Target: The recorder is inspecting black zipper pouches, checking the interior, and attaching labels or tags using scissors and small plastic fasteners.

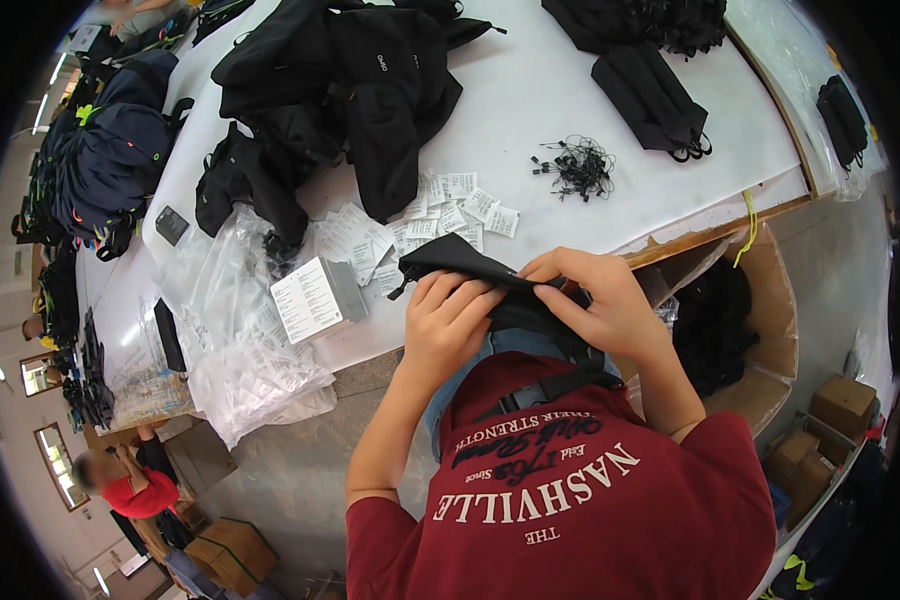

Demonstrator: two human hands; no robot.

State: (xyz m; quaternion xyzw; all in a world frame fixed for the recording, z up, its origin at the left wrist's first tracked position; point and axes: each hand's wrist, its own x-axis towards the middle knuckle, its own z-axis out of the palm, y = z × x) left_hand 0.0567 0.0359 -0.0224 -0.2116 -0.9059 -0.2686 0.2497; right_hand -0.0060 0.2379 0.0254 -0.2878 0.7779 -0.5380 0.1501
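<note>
Both my hands are closed on a black fabric pouch (462, 258) at the near edge of the white table, close to my body. My left hand (448, 322) grips its lower left part, with the fingers curled over the cloth. At the pouch's right end, my right hand (595, 298) pinches the cloth between thumb and fingers. A small dark tip sticks out at the pouch's left end. Just beyond the pouch lie loose white printed labels (450, 212). A stack of white printed cards (315, 302) stands to the left of it.
Black bags (390, 100) are heaped at the far left of the table (510, 90). Clear plastic bags (235, 330) hang over its near-left edge. A tangle of black cords (578, 168) and folded black pouches (650, 98) lie to the right. An open carton (770, 320) holds black goods.
</note>
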